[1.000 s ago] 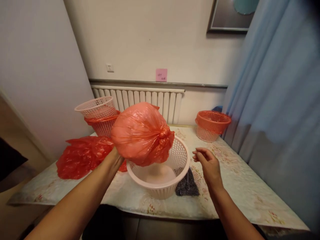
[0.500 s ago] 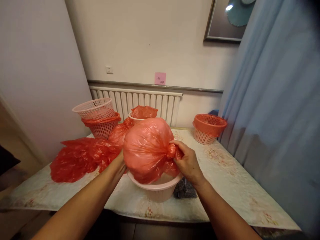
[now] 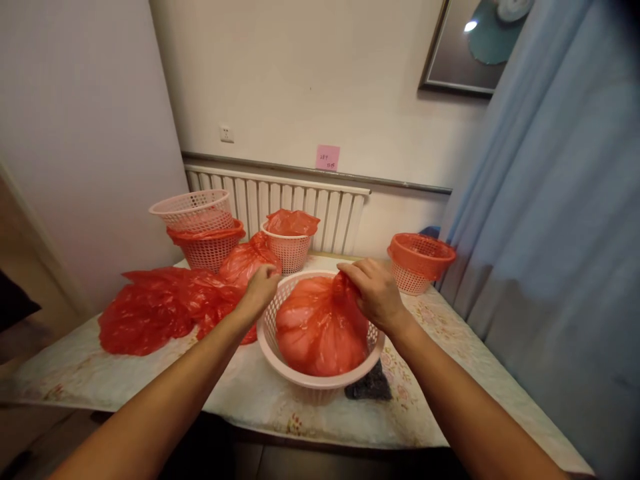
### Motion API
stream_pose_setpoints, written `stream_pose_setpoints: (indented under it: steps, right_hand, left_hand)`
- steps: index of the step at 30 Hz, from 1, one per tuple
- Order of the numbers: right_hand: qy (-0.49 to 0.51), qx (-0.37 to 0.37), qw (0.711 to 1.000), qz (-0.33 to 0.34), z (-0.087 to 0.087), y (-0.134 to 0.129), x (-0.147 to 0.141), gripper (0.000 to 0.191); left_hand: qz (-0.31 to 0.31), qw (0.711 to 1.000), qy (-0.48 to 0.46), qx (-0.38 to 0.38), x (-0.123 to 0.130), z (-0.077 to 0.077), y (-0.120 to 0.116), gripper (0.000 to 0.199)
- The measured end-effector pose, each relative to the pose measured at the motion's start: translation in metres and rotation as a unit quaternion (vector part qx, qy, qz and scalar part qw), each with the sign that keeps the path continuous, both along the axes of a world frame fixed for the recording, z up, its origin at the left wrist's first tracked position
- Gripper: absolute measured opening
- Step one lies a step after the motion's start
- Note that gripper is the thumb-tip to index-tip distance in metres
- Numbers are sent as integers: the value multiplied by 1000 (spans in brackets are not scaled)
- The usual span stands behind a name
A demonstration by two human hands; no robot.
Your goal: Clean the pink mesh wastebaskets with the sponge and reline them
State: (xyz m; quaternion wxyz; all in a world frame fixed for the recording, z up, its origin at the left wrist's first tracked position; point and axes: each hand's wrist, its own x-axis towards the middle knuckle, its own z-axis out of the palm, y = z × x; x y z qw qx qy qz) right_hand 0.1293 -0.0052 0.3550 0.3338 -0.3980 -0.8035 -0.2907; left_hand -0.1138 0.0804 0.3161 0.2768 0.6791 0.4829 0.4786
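A knotted red plastic bag, bulging with pink contents I cannot make out, sits inside a pale pink plastic basket. My right hand is closed on the bag's gathered neck. Beside the basket's left rim is my left hand, its fingers curled; whether anything is in them is hidden. Just behind that hand lies another red plastic bag with a gathered top. A dark, flat item lies partly under the basket's right side.
Loose red plastic bags spread over the table's left. Stacked baskets stand at the back left. A red-lined basket stands near the radiator. Another lined basket is by the blue curtain.
The knotted bag has gone from above the basket down into it. My left hand has come out from beneath the bag to the basket's left rim; my right still holds the neck.
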Motion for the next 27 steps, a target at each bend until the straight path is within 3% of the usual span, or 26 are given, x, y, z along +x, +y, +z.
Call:
stream_pose_setpoints:
  steps: [3, 8, 12, 14, 18, 21, 27]
  right_hand:
    - [-44, -20, 999, -3, 7, 23, -6, 26]
    - [62, -46, 997, 8, 34, 56, -14, 30]
    - [126, -34, 991, 10, 63, 65, -19, 30]
    - [125, -30, 992, -4, 78, 66, -24, 28]
    - [116, -16, 992, -43, 108, 70, -33, 24]
    - [103, -7, 992, -74, 128, 76, -39, 24]
    - [1, 2, 992, -129, 157, 73, -49, 26]
  left_hand:
    - [61, 996, 28, 60, 6, 15, -7, 17]
    - [21, 991, 64, 112, 16, 23, -32, 17]
    - [37, 986, 68, 146, 1, 21, -44, 21]
    - [74, 974, 72, 202, -8, 21, -50, 24]
    - [117, 922, 89, 359, -16, 21, -68, 34]
    - [99, 897, 115, 415, -12, 17, -85, 47]
    - [31, 873, 175, 454, -3, 7, -107, 57]
